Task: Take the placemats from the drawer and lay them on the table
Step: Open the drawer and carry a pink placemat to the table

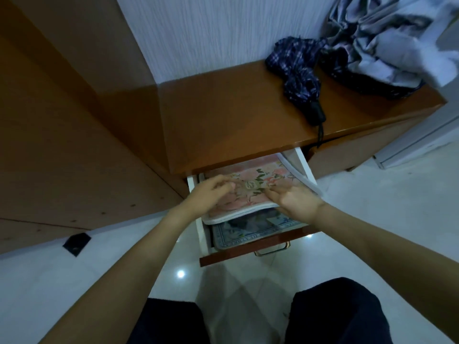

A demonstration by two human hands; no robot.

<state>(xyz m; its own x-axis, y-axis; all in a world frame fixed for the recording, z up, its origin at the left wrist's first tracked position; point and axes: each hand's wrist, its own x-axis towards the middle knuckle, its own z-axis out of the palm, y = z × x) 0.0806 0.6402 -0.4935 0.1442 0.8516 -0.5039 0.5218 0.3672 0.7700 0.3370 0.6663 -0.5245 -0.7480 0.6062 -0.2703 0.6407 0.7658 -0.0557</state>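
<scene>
My left hand rests on the left part of the pink floral placemat, fingers loosely curled on its top, gripping nothing that I can make out. This mat lies uppermost in the open drawer, its near edge lifted clear of the blue bordered placemat beneath. My right hand holds that lifted near-right edge, thumb above; the fingers below are hidden.

Risks, as I judge them: the mat's far end sits under the overhanging front edge of the desk and may catch there if I raise it before drawing it toward me. The pliable mat may sag and drag the blue one askew. At the desk's right end, the strap of the folded umbrella hangs over the front edge beside the drawer's far right corner and could snag.
</scene>
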